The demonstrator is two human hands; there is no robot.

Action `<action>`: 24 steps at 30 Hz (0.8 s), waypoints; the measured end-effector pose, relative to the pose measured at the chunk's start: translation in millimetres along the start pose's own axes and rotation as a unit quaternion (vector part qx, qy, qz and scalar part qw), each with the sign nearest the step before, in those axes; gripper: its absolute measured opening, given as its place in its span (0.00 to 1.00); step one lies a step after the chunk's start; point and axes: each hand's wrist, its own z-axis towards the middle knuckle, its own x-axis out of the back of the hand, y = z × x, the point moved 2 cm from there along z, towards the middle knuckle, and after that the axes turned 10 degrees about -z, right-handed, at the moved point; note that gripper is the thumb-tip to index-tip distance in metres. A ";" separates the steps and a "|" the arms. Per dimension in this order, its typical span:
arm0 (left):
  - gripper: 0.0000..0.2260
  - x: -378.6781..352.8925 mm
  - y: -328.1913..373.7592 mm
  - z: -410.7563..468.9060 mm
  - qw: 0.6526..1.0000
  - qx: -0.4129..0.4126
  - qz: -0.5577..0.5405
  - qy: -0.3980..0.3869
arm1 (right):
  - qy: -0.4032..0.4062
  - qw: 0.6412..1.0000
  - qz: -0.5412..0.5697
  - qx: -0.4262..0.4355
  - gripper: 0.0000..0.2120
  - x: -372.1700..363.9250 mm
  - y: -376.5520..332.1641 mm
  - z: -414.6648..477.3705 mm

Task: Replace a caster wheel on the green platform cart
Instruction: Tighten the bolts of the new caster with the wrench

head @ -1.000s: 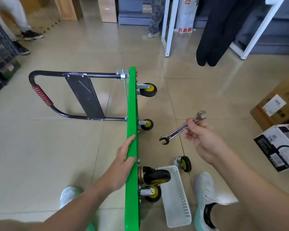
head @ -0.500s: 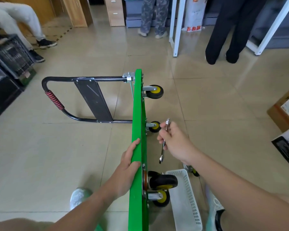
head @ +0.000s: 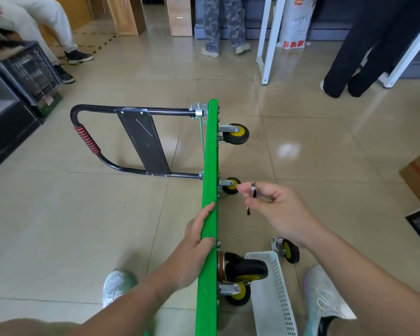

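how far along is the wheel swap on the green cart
Done: green platform cart stands on edge, left hand steadying it; a loose yellow-hubbed black caster lies on the floor. In hand: right hand holds a silver metal wrench. Left: wrench is not yet on the cart; four wheels sit mounted, so the swap looks pending.

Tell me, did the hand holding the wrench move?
Yes. The right hand with the wrench came left, closer to the green cart, near its wheel.
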 end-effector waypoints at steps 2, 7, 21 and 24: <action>0.30 0.6 -0.5 0.3 1.000 0.000 -0.003 0.002 | 0.020 0.999 0.042 0.004 0.15 -1.4 -0.5 -3.1; 0.31 1.9 -4.1 2.8 1.000 -0.001 0.011 -0.001 | 0.027 0.997 0.076 0.015 0.15 -14.5 2.4 -16.6; 0.32 6.1 -4.7 2.1 1.000 0.002 0.013 -0.006 | -0.033 0.995 0.063 0.071 0.19 -49.0 -6.0 -32.1; 0.33 5.8 -4.0 2.3 1.000 -0.003 0.021 -0.003 | -0.022 0.996 0.043 0.071 0.10 -48.9 -5.0 -27.4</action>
